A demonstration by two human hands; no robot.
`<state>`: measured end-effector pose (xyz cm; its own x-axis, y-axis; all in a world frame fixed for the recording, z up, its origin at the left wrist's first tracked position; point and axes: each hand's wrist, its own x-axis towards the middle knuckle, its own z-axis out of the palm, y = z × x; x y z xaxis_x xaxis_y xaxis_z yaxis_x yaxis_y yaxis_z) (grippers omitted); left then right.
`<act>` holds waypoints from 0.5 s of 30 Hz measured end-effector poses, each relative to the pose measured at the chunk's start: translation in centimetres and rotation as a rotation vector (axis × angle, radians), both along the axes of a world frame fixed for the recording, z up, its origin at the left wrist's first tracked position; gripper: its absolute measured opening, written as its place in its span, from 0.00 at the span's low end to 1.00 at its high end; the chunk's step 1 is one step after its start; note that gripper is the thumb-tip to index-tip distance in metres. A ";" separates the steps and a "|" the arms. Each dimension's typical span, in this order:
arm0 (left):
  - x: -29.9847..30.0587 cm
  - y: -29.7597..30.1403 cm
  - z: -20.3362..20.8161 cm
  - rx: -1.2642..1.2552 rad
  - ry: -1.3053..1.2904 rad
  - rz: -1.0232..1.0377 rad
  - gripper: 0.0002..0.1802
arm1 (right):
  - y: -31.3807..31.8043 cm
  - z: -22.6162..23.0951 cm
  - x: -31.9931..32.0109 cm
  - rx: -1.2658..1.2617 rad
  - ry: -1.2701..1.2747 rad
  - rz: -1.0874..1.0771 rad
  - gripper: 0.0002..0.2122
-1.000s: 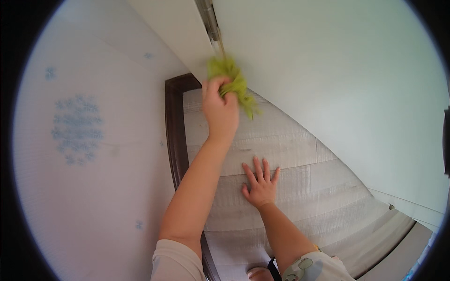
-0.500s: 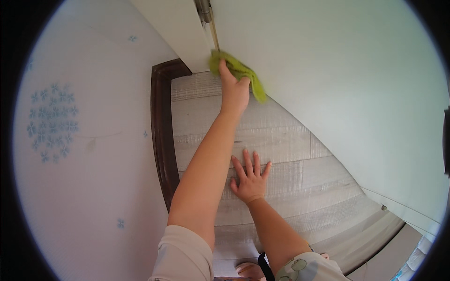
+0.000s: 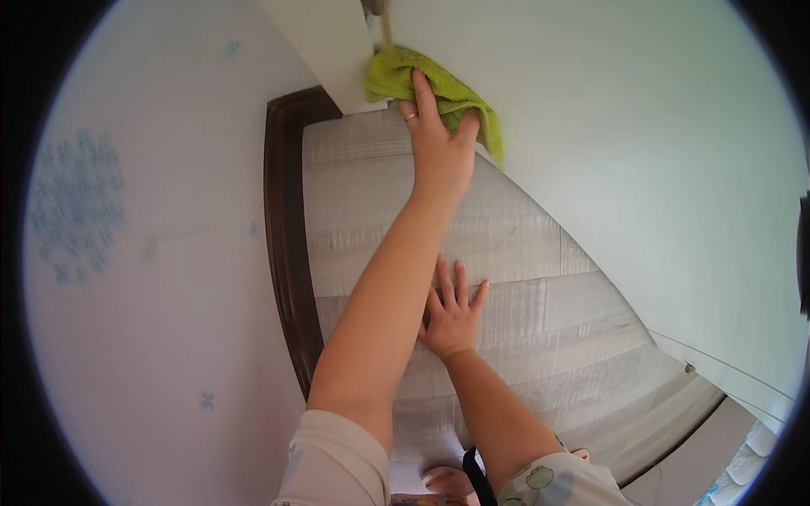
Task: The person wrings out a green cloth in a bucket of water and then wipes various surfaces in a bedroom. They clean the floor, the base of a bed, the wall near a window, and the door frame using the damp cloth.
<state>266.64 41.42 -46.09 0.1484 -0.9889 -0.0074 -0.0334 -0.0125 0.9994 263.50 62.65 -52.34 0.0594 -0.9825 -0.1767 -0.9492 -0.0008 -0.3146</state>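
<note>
My left hand is stretched far forward, its fingers closed over a green cloth. The cloth is bunched against the lower hinge-side corner of a white door panel, where the panel meets a pale frame. A ring shows on one finger of this hand. Nearer to me, my right hand lies flat with spread fingers on the grey wood-look floor. It holds nothing, and the left forearm covers its thumb side in part.
A dark brown baseboard runs along the left side and turns at the frame. Beyond it rises a pale wall with blue flower prints. A metal hinge shows above the cloth. A small round stop is at lower right.
My left hand has shifted right along the door's lower edge with the cloth, which now looks more spread out. The view has tilted slightly. My right hand has stayed on the floor.
</note>
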 end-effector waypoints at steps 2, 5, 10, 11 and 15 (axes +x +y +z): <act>1.6 -1.8 -2.5 0.130 -0.042 0.037 0.40 | -0.5 0.2 0.7 -0.006 0.000 0.026 0.29; 1.7 -1.6 -2.7 0.056 0.037 -0.027 0.39 | -0.5 -0.2 0.6 -0.036 0.017 0.023 0.29; 1.3 -1.0 -1.6 0.009 -0.070 -0.026 0.35 | -0.6 -0.1 0.5 -0.046 0.011 0.006 0.29; 1.5 -1.3 -1.8 0.018 -0.064 -0.020 0.34 | -0.5 -0.2 0.5 -0.045 0.016 0.010 0.29; 1.3 -1.0 -0.3 0.030 -0.006 -0.012 0.34 | -0.5 -0.2 0.3 -0.040 0.008 0.004 0.29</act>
<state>267.95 40.42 -46.41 0.1369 -0.9899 -0.0366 -0.0399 -0.0424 0.9983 263.84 62.18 -52.58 0.0622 -0.9885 -0.1379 -0.9516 -0.0171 -0.3068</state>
